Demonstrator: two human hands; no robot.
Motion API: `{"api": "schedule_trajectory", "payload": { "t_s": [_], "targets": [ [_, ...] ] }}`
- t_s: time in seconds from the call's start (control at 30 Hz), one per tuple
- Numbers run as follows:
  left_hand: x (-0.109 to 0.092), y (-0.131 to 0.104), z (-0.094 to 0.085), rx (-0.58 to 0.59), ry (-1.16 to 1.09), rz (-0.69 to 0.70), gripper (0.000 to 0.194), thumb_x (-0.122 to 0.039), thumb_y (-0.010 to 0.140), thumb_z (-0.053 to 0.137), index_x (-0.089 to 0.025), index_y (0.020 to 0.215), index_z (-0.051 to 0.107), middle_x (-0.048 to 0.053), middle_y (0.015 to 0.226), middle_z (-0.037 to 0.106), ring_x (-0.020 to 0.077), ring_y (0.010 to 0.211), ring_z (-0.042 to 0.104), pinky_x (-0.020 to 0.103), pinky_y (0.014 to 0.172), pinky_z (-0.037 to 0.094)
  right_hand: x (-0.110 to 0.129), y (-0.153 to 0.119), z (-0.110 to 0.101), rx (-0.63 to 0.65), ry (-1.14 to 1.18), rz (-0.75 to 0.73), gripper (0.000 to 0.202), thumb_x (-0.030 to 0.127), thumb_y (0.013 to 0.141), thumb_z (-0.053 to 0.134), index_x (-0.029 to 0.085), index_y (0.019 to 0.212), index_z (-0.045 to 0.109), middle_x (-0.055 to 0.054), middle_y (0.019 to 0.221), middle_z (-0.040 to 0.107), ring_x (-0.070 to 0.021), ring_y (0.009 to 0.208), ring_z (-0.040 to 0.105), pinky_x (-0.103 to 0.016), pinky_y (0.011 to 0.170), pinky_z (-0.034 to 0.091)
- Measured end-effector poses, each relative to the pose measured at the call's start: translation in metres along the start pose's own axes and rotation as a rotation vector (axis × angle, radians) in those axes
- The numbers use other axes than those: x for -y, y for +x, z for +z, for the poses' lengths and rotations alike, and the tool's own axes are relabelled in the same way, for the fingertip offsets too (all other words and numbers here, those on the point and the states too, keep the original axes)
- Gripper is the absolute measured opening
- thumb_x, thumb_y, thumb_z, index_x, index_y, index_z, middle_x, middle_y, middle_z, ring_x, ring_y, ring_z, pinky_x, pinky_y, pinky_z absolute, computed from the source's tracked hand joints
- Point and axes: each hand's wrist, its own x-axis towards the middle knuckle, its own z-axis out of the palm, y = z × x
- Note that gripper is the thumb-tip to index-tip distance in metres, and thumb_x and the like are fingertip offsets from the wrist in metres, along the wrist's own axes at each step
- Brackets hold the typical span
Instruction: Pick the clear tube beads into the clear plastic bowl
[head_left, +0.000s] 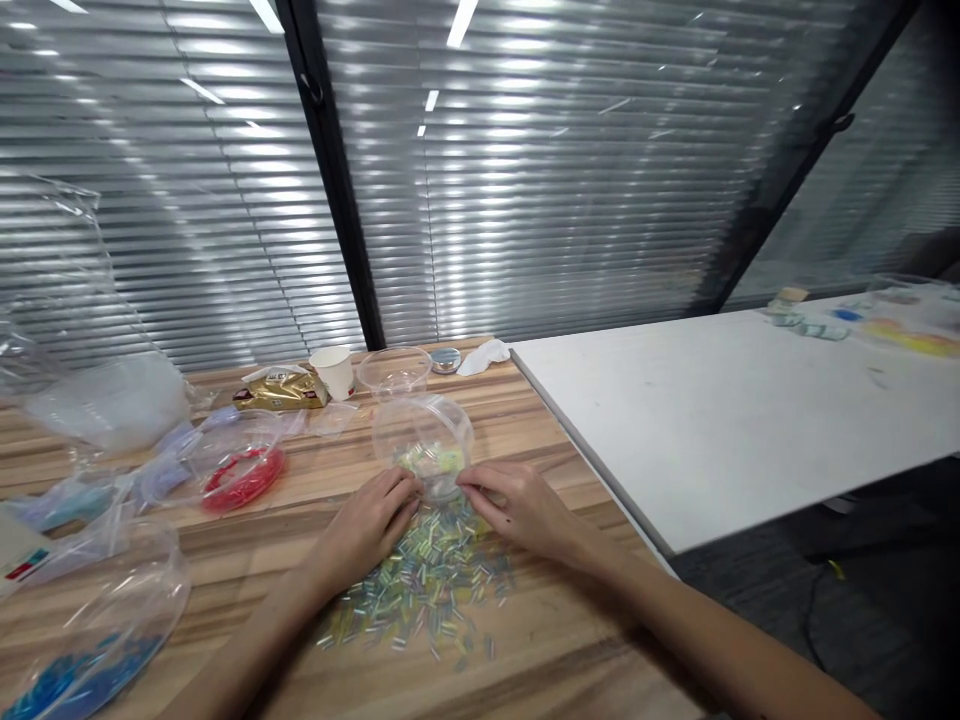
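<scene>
Here, one clear tub [386, 435] (pale beads [444, 460] inside) in the fingertip grip of two hands [377, 515] [525, 505].

A person's left hand [381, 512] and right hand [519, 508] pinch the near edge of a clear tub [401, 430]. Loose pale tube-shaped beads [431, 575] spread nearer on a wooden table [555, 650]; red beads [244, 482] and blue beads [56, 682] lie left; window blinds [555, 180] hang far behind.

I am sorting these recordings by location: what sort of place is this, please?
Probably an office or craft room: silvery slatted window blinds, a white rectangular table, and small shiny yellow-green tubular pieces spread on a brown wood-grain table.
</scene>
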Motion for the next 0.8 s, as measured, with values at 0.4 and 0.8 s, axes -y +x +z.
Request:
{"api": "schedule_trajectory", "payload": {
  "t_s": [0.4, 0.8],
  "targets": [
    [-0.0015, -0.0003, -0.0004, 0.008, 0.003, -0.034, 0.02, -0.024, 0.094, 0.034, -0.019, 0.098, 0.053, 0.006, 0.097, 0.056, 0.0184, 0.09, 0.054, 0.032, 0.081, 0.046, 0.0009, 0.0014, 0.0012, -0.025, -0.022, -0.015, 0.018, 0.011, 0.087, 0.046, 0.017, 0.091, 0.063, -0.005, 0.08, 0.068, -0.016, 0.071, 0.062, -0.024, 0.064, 0.046],
    [-0.0032, -0.0004, -0.0025, 0.009, 0.026, -0.013, 0.02, -0.023, 0.094, 0.034, -0.019, 0.099, 0.053, 0.006, 0.097, 0.056, 0.0187, 0.089, 0.054, 0.031, 0.079, 0.046, 0.002, 0.0018, 0.0006, -0.019, -0.022, 0.007, 0.019, 0.013, 0.088, 0.044, 0.018, 0.092, 0.062, -0.006, 0.081, 0.068, -0.0155, 0.073, 0.062, -0.024, 0.067, 0.047]
  ]
}}
